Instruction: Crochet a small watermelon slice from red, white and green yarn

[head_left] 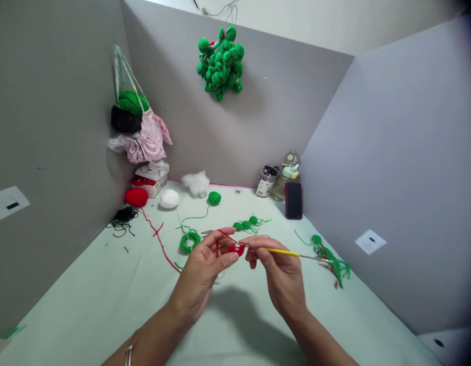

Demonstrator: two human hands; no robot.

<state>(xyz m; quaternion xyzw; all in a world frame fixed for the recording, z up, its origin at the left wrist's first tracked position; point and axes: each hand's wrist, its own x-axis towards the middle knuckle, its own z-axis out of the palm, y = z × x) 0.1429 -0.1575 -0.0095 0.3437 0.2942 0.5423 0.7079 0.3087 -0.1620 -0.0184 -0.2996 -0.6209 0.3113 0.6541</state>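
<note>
Between my fingers is a small red crochet piece [237, 249], pinched by my left hand [210, 256]. Red yarn [156, 231] runs from the red yarn ball [136, 197] at the back left towards that hand, and a strand lies over its forefinger. My right hand [275, 269] is closed around a crochet hook [283, 251] with a yellow handle, whose tip meets the red piece. Just past my left hand lies a ring of green yarn [190, 241]. Pointed metal blades, perhaps scissors [207, 232], show partly behind the left fingers.
Green crocheted balls [246, 224] lie beyond my hands. Green and red pieces [332, 262] are at the right. White yarn [169, 199], stuffing [196, 183], a green yarn ball [214, 198], a can [266, 182], a bottle [283, 183] and a phone [293, 201] line the back.
</note>
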